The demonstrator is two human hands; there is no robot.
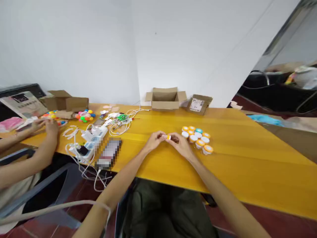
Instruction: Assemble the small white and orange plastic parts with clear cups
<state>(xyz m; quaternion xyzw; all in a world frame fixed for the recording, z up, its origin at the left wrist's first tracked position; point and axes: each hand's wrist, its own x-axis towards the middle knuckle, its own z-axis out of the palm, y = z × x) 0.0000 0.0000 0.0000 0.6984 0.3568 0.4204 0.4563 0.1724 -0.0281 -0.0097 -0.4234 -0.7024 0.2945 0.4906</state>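
Note:
My left hand [155,139] and my right hand [181,144] meet over the table's near middle. Both have their fingers closed on a small orange-and-white piece [168,137], held between the fingertips. It matches the colours of the small tubs nearby, but its kind is mostly hidden by my fingers. Just right of my right hand, several small round tubs stand grouped on the table. Most have orange rims with white tops, such as the nearest tub [207,149]; one has a teal rim [198,131].
An open cardboard box [165,105] and a smaller box [200,104] stand against the wall. To my left lie a phone [109,153], a power strip [95,142] and tangled white cables [120,129]. A co-worker's hands [51,127] are at the far left near colourful balls [85,115].

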